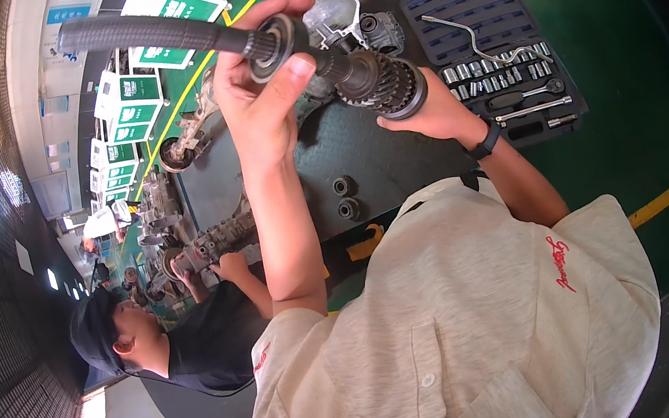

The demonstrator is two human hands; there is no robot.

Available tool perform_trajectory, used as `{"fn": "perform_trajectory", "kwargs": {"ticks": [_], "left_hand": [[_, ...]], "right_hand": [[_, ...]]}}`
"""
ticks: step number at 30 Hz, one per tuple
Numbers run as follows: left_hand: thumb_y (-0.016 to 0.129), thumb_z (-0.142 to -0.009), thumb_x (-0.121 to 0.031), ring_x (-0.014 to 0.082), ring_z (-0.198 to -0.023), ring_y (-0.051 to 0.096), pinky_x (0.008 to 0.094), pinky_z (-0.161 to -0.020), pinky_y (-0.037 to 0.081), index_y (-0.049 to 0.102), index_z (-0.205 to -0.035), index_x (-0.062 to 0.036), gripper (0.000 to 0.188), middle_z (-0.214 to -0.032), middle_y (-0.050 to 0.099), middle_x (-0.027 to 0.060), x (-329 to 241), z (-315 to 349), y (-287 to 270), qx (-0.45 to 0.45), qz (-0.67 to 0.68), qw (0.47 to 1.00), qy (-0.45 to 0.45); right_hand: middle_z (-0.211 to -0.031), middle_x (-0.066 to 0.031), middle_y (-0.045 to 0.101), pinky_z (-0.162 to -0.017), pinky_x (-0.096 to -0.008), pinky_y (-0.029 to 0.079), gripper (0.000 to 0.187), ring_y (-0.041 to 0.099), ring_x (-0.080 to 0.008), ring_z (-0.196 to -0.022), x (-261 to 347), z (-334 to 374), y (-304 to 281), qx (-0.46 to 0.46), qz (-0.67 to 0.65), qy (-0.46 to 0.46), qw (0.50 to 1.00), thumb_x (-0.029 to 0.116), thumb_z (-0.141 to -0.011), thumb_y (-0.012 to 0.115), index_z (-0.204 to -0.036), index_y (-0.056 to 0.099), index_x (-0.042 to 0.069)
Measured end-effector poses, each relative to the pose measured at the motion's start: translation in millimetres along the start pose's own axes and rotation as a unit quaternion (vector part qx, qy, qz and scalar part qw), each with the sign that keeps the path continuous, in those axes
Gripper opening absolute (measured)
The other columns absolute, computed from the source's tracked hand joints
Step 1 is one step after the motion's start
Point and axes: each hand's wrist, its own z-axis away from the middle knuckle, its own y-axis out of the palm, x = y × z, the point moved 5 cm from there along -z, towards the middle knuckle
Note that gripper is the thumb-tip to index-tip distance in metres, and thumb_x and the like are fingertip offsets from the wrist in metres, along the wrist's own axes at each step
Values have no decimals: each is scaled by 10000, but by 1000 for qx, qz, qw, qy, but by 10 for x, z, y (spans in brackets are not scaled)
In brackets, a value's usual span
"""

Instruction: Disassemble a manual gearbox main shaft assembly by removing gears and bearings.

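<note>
Across the upper middle of the frame, nearest the camera, a gear shaft (341, 71) is held up above the desk (382, 153), its long axis slanting from upper left down toward right of centre. The left hand (260, 91) is closed around it at the bearing (289, 36), thumb in front and fingers curling behind; that grip sits about mid-length, with a long dark end reaching past it to the upper left. The right hand (439, 113) wraps the lower end, thumb below, most fingers hidden, so how firmly they press I cannot tell. The helical gears (387, 86) lie between the two grips, nearer the right.

Below the shaft, the desk's grey top carries two small gears (343, 185), one above the other in the frame. At upper right, a blue socket case (487, 16) lies open, a bent bar (472, 40) across it. A pale metal housing (333, 12) stands behind the shaft.

At lower left, a co-worker (200, 348) has both hands at a metal gearbox assembly (223, 236). Farther off, green-and-white cabinets (131, 109) line the upper left, beside green floor with yellow stripes.
</note>
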Motion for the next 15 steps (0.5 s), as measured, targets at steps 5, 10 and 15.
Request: {"fn": "perform_trajectory", "kwargs": {"ticks": [5,10,15], "left_hand": [[716,-750,19,323,-1055,640,449,-985,466,541,-1132,-7,421,-1051,667,207,0,32,74,-9,48,999,12],[686,-758,39,349,-1022,640,486,-967,470,533,-1097,-11,375,-969,645,167,3,-10,102,-26,65,997,17],[669,-765,35,344,-983,640,488,-967,459,537,-1094,-23,359,-951,625,146,-33,12,43,-65,108,992,9]], "right_hand": [[-1000,-106,704,-863,-326,500,459,637,-164,-890,12,34,-9,23,33,10,999,94,-679,822,-1083,633,-13],[-930,-117,717,-819,-331,513,387,651,-180,-819,56,57,-35,0,12,-5,1000,122,-673,817,-999,658,-15],[-925,-127,715,-816,-333,515,392,655,-184,-812,103,20,-18,22,26,-26,999,119,-673,812,-1004,653,-17]]}}
